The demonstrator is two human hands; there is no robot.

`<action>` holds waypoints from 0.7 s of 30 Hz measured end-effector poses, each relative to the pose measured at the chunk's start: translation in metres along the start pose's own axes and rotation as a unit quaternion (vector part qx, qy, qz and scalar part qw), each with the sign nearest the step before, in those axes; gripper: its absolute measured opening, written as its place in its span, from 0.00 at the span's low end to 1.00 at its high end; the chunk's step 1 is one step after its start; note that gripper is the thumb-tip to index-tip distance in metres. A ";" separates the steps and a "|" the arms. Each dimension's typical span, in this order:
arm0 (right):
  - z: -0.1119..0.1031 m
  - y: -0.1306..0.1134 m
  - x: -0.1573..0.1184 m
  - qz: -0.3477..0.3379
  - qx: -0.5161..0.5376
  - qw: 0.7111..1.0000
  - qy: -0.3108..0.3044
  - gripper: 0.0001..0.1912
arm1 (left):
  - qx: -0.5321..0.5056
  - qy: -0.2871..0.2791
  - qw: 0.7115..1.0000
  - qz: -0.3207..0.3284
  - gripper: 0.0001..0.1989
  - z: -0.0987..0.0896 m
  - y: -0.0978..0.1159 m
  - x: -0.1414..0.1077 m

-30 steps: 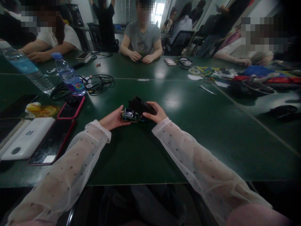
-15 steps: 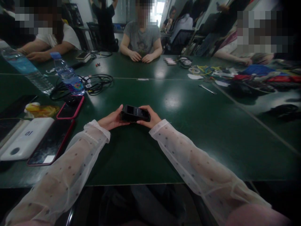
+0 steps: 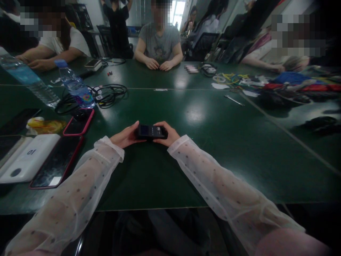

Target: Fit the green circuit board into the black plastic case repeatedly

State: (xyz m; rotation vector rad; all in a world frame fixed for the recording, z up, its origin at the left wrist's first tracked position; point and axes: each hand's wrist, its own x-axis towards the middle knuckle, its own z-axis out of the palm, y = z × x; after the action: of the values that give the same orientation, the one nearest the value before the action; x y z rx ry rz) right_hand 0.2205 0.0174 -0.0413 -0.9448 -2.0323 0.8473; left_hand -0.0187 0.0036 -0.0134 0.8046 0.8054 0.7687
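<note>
A small black boxy device with a dark square screen and tiny light markings lies between my two hands, low over the green table. Whether it rests on the surface I cannot tell. My left hand grips its left end, thumb on top and fingers along the near side. Around the right end my right hand is closed, its fingers over the top and the thumb at the near edge. Sheer white dotted sleeves cover both forearms.
Left of me are a red-edged phone, a white power bank, a pink-cased phone, water bottles and coiled black cables. A wrench and piled cables lie at right. A person sits opposite.
The black device has tipped, so its top face with the screen and markings shows more towards me. My right hand has shifted slightly left and down with it.
</note>
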 end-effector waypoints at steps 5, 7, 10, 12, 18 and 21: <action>-0.001 -0.004 -0.001 -0.019 -0.040 0.999 0.000 0.29 | 0.039 -0.015 0.999 0.006 0.21 0.004 0.002 -0.003; -0.001 -0.004 -0.001 -0.018 -0.051 0.999 -0.004 0.29 | 0.043 -0.014 0.999 0.003 0.21 0.005 0.002 -0.003; -0.002 -0.002 -0.001 -0.019 -0.063 0.998 -0.007 0.29 | 0.045 -0.003 0.999 0.000 0.21 0.006 0.003 -0.003; -0.002 -0.002 -0.001 -0.022 -0.066 0.998 -0.005 0.30 | 0.045 0.004 0.999 0.000 0.21 0.006 0.003 -0.002; -0.002 -0.005 -0.001 -0.030 -0.069 0.997 -0.005 0.29 | 0.044 0.006 0.999 -0.002 0.20 0.004 0.002 0.000; -0.002 -0.006 -0.001 -0.025 -0.072 0.997 -0.008 0.29 | 0.043 0.015 0.999 -0.008 0.21 0.006 0.003 -0.001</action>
State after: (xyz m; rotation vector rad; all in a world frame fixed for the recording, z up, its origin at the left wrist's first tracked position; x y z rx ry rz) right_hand 0.2210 0.0140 -0.0362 -0.9623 -2.1441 0.6910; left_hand -0.0149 0.0025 -0.0081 0.8643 0.8755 0.7363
